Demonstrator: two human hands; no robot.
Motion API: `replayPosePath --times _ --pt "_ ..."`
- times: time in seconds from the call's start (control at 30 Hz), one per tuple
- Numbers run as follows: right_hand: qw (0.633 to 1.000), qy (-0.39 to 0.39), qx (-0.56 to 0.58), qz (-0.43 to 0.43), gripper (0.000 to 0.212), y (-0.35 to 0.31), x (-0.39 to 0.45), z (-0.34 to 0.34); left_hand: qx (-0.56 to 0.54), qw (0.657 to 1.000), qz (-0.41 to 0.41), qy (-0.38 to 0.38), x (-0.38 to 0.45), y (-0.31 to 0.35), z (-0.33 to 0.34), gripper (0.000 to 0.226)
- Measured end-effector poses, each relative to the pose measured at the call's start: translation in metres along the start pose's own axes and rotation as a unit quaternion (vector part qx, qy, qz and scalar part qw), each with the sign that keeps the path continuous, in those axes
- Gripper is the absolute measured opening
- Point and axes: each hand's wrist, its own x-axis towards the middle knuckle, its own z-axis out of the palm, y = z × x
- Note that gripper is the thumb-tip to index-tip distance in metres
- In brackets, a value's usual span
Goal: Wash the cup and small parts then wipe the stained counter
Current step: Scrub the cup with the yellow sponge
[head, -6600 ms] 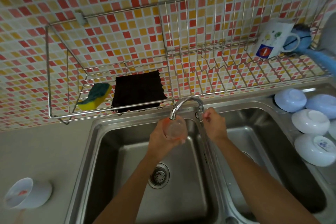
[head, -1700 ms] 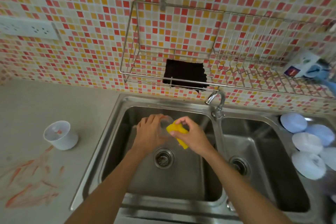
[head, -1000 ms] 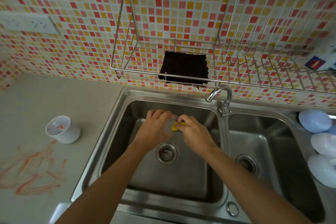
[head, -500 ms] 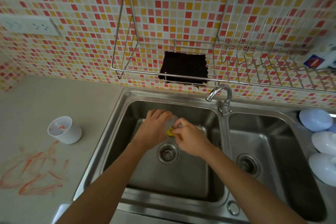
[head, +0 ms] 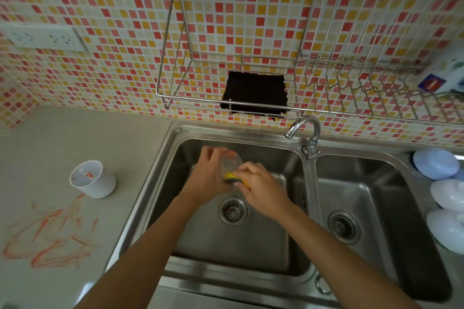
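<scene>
The double sink (head: 311, 253) fills the centre and lower right of the frame, its near rim cut off by the bottom edge. The wire rack (head: 296, 108) on the tiled wall runs out of the frame at the upper right, where a white mug (head: 449, 75) lies half cut off; it bears a blue patch with a red mark, and no lettering on it can be read. A black cloth (head: 253, 94) lies in the rack's left bay. The pale bowls (head: 435, 163), turned upside down at the right edge, are cropped too.

On the bench (head: 50, 133), lower left, orange smears (head: 50, 238) streak the surface; a white cup (head: 93, 179) stands just above them, with orange specks inside (what they are cannot be told).

Over the left basin, the left hand (head: 208, 175) wraps a clear cup (head: 231, 164), which is hard to make out against the steel. The right hand (head: 261, 190) pinches a yellow sponge (head: 233, 177) with curled fingers and presses it against the cup; most of the sponge is hidden beneath the hand. The tap (head: 305, 130) arches above, near the middle of the frame.
</scene>
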Motion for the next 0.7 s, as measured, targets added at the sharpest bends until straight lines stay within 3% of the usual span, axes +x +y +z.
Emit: replayPosePath --times 0.2,0.27,0.33,0.47,0.53,0.6,0.7 --pt "0.999 -0.03 0.044 -0.008 0.029 0.001 0.004 -0.001 0.112 0.992 0.046 0.022 0.002 0.001 -0.007 0.075" --pt "0.998 -0.032 0.002 -0.047 0.033 0.005 0.004 -0.004 0.112 0.993 0.039 0.008 0.005 -0.001 -0.01 0.075" --pt "0.994 -0.021 -0.064 -0.084 0.046 0.014 0.008 -0.008 0.108 0.99 0.085 -0.003 0.008 -0.003 -0.011 0.075" --pt "0.986 -0.005 -0.138 -0.095 0.053 0.016 0.012 -0.009 0.122 0.984 0.128 -0.028 0.012 0.0 -0.012 0.073" --pt "0.993 0.012 -0.095 -0.067 0.05 0.01 0.009 0.0 0.128 0.984 0.116 -0.033 0.012 0.0 -0.011 0.073" --pt "0.999 0.033 0.034 0.003 0.04 -0.003 0.005 0.009 0.138 0.984 0.103 -0.043 0.01 -0.001 -0.011 0.075" --pt "0.986 0.023 0.148 0.067 0.029 -0.011 0.0 0.012 0.15 0.983 0.089 -0.06 0.005 -0.006 -0.01 0.081"
